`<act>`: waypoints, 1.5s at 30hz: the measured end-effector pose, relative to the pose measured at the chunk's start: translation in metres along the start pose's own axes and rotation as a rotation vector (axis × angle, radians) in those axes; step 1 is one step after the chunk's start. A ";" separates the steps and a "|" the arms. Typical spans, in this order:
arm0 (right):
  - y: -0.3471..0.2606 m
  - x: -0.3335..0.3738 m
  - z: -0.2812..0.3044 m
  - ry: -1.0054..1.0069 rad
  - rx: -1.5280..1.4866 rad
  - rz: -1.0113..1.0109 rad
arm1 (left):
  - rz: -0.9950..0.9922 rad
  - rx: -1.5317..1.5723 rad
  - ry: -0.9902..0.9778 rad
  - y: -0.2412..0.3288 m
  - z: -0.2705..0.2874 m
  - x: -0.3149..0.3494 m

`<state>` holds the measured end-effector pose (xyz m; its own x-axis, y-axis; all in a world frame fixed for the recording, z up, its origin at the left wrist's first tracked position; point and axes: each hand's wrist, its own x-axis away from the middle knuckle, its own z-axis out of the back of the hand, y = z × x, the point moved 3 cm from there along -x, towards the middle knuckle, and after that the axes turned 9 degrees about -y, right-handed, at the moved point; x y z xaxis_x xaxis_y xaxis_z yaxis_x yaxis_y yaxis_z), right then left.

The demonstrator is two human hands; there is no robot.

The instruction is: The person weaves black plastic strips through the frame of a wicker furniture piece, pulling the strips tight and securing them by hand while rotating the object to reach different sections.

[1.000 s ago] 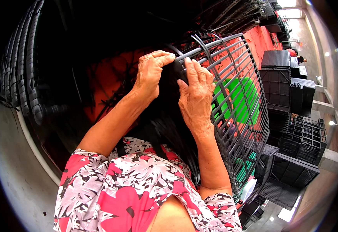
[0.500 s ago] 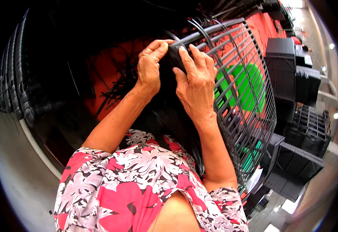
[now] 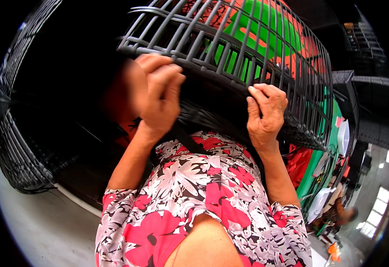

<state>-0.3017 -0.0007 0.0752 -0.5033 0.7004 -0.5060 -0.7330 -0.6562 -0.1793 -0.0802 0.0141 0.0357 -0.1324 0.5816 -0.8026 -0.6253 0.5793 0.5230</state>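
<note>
A black wicker lattice frame (image 3: 194, 44) spans the space above my hands, with its thick woven lower edge toward me. Just below that edge at its left end is my left hand (image 3: 159, 95), fingers curled together and partly smeared by motion. What it pinches, if anything, does not show. My right hand (image 3: 268, 113) is farther right along the same edge, thumb and bent fingers drawn close together at the weave. Any strand between those fingers is too dark to make out. Dark strips (image 3: 203, 120) lie in shadow between my hands and my lap.
Behind the lattice is a bright green plastic stool (image 3: 270, 26) with a slot, over a red surface (image 3: 310, 40). Another black woven piece (image 3: 21, 147) stands at far left. Stacked black wicker pieces (image 3: 372, 107) stand at right. A person (image 3: 341, 213) is farther off at lower right.
The lattice now lies more across the view, its long edge before me. My hands, earlier close together at its corner, are now apart, the right hand farther right and lower.
</note>
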 end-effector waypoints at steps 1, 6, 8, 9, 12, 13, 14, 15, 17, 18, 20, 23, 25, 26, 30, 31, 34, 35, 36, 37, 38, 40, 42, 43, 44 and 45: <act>0.000 0.001 -0.001 0.034 0.006 0.019 | -0.047 -0.009 -0.055 0.009 -0.009 -0.001; -0.003 0.004 -0.013 0.097 0.000 0.035 | -0.141 -0.129 -0.207 0.021 -0.041 0.003; -0.003 0.006 -0.019 0.120 -0.032 0.062 | -0.138 -0.143 -0.227 0.019 -0.041 0.003; -0.003 0.007 -0.022 0.144 -0.029 0.093 | -0.132 -0.151 -0.235 0.019 -0.041 0.004; -0.008 0.007 -0.024 0.122 -0.039 0.109 | -0.094 -0.112 -0.279 0.018 -0.038 0.006; -0.009 0.008 -0.026 0.126 -0.045 0.110 | -0.085 -0.111 -0.287 0.017 -0.037 0.008; -0.011 0.008 -0.031 0.129 -0.050 0.110 | -0.075 -0.109 -0.296 0.014 -0.036 0.010; -0.013 0.007 -0.035 0.131 -0.055 0.111 | -0.064 -0.106 -0.305 0.011 -0.034 0.012; -0.016 0.007 -0.040 0.119 -0.044 0.107 | -0.039 -0.113 -0.312 0.009 -0.033 0.017; -0.017 0.008 -0.042 0.111 -0.039 0.105 | -0.025 -0.116 -0.317 0.008 -0.033 0.020; -0.016 0.008 -0.044 0.114 -0.043 0.137 | -0.048 -0.144 -0.351 0.003 -0.031 0.025; -0.014 0.013 -0.045 0.089 -0.077 0.154 | -0.060 -0.147 -0.390 0.002 -0.028 0.025; -0.014 0.013 -0.037 0.083 -0.129 0.080 | -0.058 -0.165 -0.456 0.000 -0.025 0.023; -0.014 0.012 -0.032 0.056 -0.078 0.018 | -0.050 -0.190 -0.466 0.004 -0.024 0.021; -0.010 0.011 -0.027 -0.027 0.037 -0.110 | -0.056 -0.293 -0.559 0.013 -0.030 0.010; -0.013 0.011 -0.029 -0.040 0.064 -0.101 | -0.069 -0.303 -0.577 0.013 -0.031 0.011; -0.011 0.015 -0.036 0.003 0.097 -0.073 | -0.090 -0.325 -0.580 0.015 -0.033 0.011; -0.008 0.019 -0.038 0.020 0.096 -0.059 | -0.087 -0.295 -0.559 0.014 -0.036 0.017; -0.006 0.023 -0.038 0.036 0.097 -0.046 | -0.085 -0.264 -0.538 0.013 -0.038 0.020; -0.006 0.022 -0.040 0.043 0.089 -0.044 | -0.045 -0.261 -0.503 0.015 -0.041 0.020; -0.008 0.022 -0.040 0.055 0.089 -0.042 | -0.060 -0.289 -0.484 0.016 -0.041 0.023; -0.009 0.024 -0.039 0.037 0.106 -0.035 | -0.077 -0.324 -0.491 0.014 -0.043 0.026; -0.005 0.028 -0.028 0.079 0.016 -0.015 | -0.135 -0.376 -0.495 0.012 -0.041 0.025; -0.002 0.034 -0.011 0.063 0.023 -0.100 | -0.128 -0.388 -0.534 0.015 -0.040 0.021; 0.007 0.042 0.001 0.099 0.046 -0.161 | -0.100 -0.378 -0.558 0.014 -0.036 0.021; 0.020 0.051 0.007 0.132 0.114 -0.190 | -0.108 -0.363 -0.543 0.021 -0.037 0.019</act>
<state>-0.3454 0.0243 0.0520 -0.2929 0.7607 -0.5792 -0.8595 -0.4749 -0.1891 -0.1246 0.0163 0.0208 0.2922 0.7914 -0.5369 -0.8453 0.4763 0.2421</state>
